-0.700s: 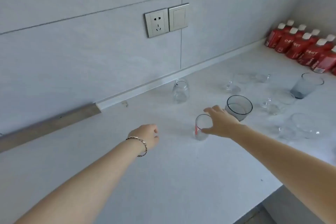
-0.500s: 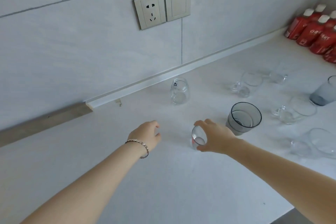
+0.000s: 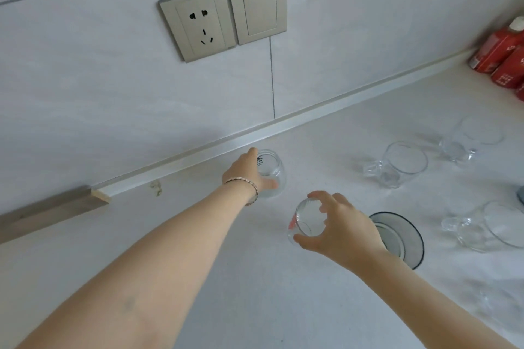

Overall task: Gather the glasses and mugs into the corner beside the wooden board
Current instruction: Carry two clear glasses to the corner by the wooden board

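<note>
My right hand (image 3: 343, 231) grips a small clear glass with a red mark (image 3: 304, 219) from above, tilted a little over the white counter (image 3: 255, 292). My left hand (image 3: 245, 171) wraps around a round clear glass jar (image 3: 272, 171) standing by the wall strip. Just right of my right hand stands a dark-rimmed grey glass (image 3: 401, 238). Clear glass mugs (image 3: 397, 166) (image 3: 482, 225) and another clear glass (image 3: 459, 147) sit further right. No wooden board is in view.
Red bottles (image 3: 502, 56) stand at the far right against the wall. A socket and switch (image 3: 224, 13) are on the tiled wall above. A wooden-toned trim piece (image 3: 51, 211) runs along the wall base at left.
My left hand reached forward from the bare counter and closed around the jar by the wall. My right hand tightened on the small glass and tilted it. The view moved closer.
</note>
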A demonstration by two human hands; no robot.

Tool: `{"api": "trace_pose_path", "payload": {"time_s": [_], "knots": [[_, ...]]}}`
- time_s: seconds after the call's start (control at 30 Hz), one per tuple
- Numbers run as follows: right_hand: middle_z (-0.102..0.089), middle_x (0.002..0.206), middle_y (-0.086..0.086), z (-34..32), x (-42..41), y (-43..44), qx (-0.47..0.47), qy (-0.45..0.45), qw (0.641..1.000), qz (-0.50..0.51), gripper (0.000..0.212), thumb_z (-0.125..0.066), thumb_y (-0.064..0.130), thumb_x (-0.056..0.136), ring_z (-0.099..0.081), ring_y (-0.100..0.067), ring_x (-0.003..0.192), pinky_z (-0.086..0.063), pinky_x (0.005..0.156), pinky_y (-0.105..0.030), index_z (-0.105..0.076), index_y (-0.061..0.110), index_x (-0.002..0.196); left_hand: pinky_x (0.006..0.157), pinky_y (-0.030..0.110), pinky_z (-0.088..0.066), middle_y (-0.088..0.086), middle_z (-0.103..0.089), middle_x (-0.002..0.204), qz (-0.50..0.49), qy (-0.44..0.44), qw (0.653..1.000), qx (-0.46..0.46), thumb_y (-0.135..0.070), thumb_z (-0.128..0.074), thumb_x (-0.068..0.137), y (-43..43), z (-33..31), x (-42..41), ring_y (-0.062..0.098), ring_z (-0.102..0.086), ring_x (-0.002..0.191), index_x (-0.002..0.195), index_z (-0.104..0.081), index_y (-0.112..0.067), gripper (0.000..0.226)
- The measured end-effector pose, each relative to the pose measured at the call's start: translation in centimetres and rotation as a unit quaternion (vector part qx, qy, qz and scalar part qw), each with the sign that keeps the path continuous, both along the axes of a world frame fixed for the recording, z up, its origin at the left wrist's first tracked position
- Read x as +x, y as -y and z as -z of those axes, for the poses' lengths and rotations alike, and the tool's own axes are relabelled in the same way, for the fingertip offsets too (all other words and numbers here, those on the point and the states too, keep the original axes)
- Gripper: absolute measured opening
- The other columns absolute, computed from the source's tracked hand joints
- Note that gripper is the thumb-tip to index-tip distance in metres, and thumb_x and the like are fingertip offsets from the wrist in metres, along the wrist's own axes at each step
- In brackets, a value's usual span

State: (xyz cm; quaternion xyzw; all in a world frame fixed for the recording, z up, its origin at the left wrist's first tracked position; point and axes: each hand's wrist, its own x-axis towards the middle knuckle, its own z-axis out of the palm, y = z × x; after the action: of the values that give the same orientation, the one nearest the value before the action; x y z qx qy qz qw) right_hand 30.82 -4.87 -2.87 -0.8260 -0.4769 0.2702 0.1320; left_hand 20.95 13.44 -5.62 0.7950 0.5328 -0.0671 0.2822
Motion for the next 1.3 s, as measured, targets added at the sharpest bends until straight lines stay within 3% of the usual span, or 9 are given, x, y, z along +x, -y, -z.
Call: {"api": "trace_pose_path", "payload": {"time_s": [0.17,0.33,0.47,0.57,0.67,0.77,0.93,1.1,1.3], "knots": [[-0.052,0.121,0.005,0.2,-0.6,-0.6,-0.027,0.009,1.000,-0.005,0.076,-0.072,0.057,0.066,-0.062,-0.017,0.103,-0.052,0.084,-0.031,-0.037,0.037,0.131,0.075,0.030,-0.046,-0.001,-0.056,0.115,-0.012,0.108,0.992,0.066,-0.041,-0.078,0.061,1.8,1.4,-2.3,0.025,-0.059,0.101,0.108,-0.048,-0.028,0.058],[-0.052,0.120,0.006,0.0,-2.9,0.0,-0.048,0.035,0.998,-0.027,0.078,-0.071,0.058,0.065,-0.062,-0.016,0.101,-0.052,0.082,-0.030,-0.037,0.037,0.132,0.076,0.018,-0.039,-0.014,-0.059,0.116,-0.025,0.194,0.978,0.076,-0.033,-0.078,0.061,5.4,2.1,-7.7,0.011,-0.060,0.102,0.109,-0.052,-0.031,0.054],[-0.053,0.117,0.007,-0.8,-6.9,-0.2,-0.057,0.052,0.995,-0.060,0.077,-0.071,0.058,0.065,-0.062,-0.016,0.099,-0.050,0.077,-0.027,-0.038,0.038,0.131,0.078,0.026,-0.051,-0.010,-0.060,0.100,-0.073,0.255,0.963,0.052,-0.030,-0.080,0.060,8.6,1.4,-15.4,0.013,-0.059,0.094,0.101,-0.056,-0.025,0.047],[-0.053,0.114,0.008,-1.4,-11.3,-1.0,-0.060,0.066,0.991,-0.098,0.075,-0.071,0.058,0.064,-0.062,-0.015,0.095,-0.044,0.070,-0.023,-0.039,0.040,0.129,0.079,0.021,-0.052,-0.018,-0.056,0.109,-0.139,0.306,0.941,0.039,-0.023,-0.082,0.061,10.7,1.1,-22.8,0.009,-0.056,0.104,0.107,-0.054,-0.029,0.053],[-0.053,0.114,0.009,-1.7,-17.2,-2.2,-0.061,0.069,0.986,-0.142,0.075,-0.071,0.057,0.063,-0.062,-0.013,0.095,-0.044,0.072,-0.023,-0.038,0.041,0.129,0.072,0.011,-0.050,-0.020,-0.053,0.116,-0.212,0.315,0.924,0.046,-0.022,-0.086,0.059,11.5,1.0,-31.2,0.007,-0.055,0.109,0.111,-0.053,-0.025,0.061],[-0.054,0.114,0.009,-1.9,-24.0,-3.7,-0.055,0.069,0.981,-0.173,0.075,-0.070,0.057,0.063,-0.062,-0.013,0.096,-0.043,0.072,-0.023,-0.039,0.040,0.129,0.070,0.016,-0.055,-0.026,-0.055,0.106,-0.255,0.308,0.914,0.077,-0.023,-0.086,0.059,11.0,0.4,-40.0,0.004,-0.058,0.103,0.099,-0.049,-0.036,0.056],[-0.055,0.113,0.007,-2.1,-35.8,-6.8,-0.044,0.046,0.980,-0.187,0.074,-0.072,0.053,0.064,-0.062,-0.014,0.095,-0.050,0.078,-0.027,-0.040,0.038,0.130,0.054,-0.001,-0.042,-0.026,-0.057,0.086,-0.367,0.297,0.874,0.116,-0.025,-0.084,0.060,7.5,-0.5,-53.3,-0.018,-0.052,0.085,0.078,-0.046,-0.042,0.045],[-0.054,0.118,0.004,-1.9,-45.1,-10.6,-0.026,0.011,0.979,-0.200,0.083,-0.075,0.047,0.065,-0.060,-0.015,0.098,-0.052,0.083,-0.030,-0.034,0.031,0.136,0.069,0.023,-0.039,-0.004,-0.057,0.094,-0.460,0.274,0.829,0.161,-0.020,-0.081,0.062,0.7,-0.7,-62.6,0.014,-0.054,0.083,0.090,-0.048,-0.023,0.043],[-0.054,0.123,0.003,-0.4,-52.6,-15.7,-0.003,-0.032,0.980,-0.198,0.080,-0.078,0.040,0.065,-0.057,-0.014,0.104,-0.046,0.082,-0.025,-0.039,0.027,0.133,0.068,0.028,-0.036,0.004,-0.052,0.090,-0.498,0.246,0.808,0.197,-0.014,-0.078,0.065,-7.1,-0.2,-69.3,0.022,-0.049,0.079,0.090,-0.049,-0.010,0.038]]}}
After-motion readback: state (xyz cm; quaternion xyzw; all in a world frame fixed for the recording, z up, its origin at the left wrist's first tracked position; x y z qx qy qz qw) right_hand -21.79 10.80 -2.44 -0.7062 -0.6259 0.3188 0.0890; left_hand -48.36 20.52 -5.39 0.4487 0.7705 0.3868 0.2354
